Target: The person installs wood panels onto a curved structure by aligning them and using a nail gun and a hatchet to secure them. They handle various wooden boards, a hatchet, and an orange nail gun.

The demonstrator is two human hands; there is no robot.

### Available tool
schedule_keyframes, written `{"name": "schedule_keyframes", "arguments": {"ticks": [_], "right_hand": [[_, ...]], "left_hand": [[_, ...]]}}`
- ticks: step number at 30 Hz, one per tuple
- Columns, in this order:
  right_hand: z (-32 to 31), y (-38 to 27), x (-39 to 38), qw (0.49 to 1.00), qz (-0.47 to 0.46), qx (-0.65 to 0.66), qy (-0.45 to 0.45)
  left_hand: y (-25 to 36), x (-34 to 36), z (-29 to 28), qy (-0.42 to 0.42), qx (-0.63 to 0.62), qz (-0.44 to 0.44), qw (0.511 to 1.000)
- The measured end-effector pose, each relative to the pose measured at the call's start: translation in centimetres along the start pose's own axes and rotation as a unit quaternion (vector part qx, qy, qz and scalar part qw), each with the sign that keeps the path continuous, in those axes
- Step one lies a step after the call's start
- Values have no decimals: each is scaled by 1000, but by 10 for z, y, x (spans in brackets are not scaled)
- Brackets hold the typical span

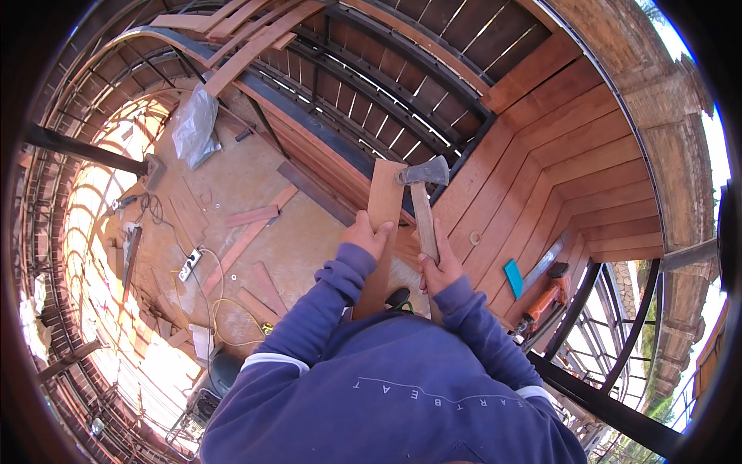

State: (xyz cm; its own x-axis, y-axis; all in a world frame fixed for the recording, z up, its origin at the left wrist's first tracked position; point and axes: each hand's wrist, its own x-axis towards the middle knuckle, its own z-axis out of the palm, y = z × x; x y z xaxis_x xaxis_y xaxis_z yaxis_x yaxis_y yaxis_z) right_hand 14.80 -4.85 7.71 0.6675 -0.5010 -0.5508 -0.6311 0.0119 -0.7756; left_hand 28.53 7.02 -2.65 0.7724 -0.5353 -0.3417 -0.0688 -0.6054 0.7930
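My left hand [365, 235] is closed around a reddish wooden board [386, 189], which stands up in front of me. Its lower part runs down toward my body. In my right hand [440, 268] is a hatchet [421, 207] with a pale wooden handle, gripped along the shaft. The dark metal head sits at the board's upper right edge, its blade pointing right. Whether the head touches the board, I cannot tell. Both my forearms are in blue sleeves.
A plank bench [495, 209] curves along the right, bearing a teal flat object [512, 278] and an orange power tool [547, 300]. Wood offcuts [251, 216], a power strip [190, 264] with cables and a plastic bag [195, 127] lie left. Long boards [263, 39] rest across the railing behind.
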Motion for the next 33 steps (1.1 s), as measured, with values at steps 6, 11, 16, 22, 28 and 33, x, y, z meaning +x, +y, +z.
{"name": "schedule_keyframes", "arguments": {"ticks": [6, 11, 16, 22, 28, 33], "right_hand": [[4, 7, -2, 989, -60, 116, 69], [-5, -3, 1, 998, 20, 46, -31], [-1, 1, -2, 993, -57, 77, 64], [-3, 12, 3, 984, -110, -139, 16], [-1, 21, 7, 939, -225, -222, 136], [-9, 2, 4, 977, -107, -183, 29]], "left_hand": [[8, -4, 6, 2, -25, -29, 999], [4, -2, 10, 15, -33, -27, 999], [4, -2, 7, 8, -17, -21, 1000], [-3, 2, 8, 11, -38, -11, 999], [0, 2, 6, 2, -17, -17, 1000], [-3, 2, 3, -4, -8, -16, 1000]]}}
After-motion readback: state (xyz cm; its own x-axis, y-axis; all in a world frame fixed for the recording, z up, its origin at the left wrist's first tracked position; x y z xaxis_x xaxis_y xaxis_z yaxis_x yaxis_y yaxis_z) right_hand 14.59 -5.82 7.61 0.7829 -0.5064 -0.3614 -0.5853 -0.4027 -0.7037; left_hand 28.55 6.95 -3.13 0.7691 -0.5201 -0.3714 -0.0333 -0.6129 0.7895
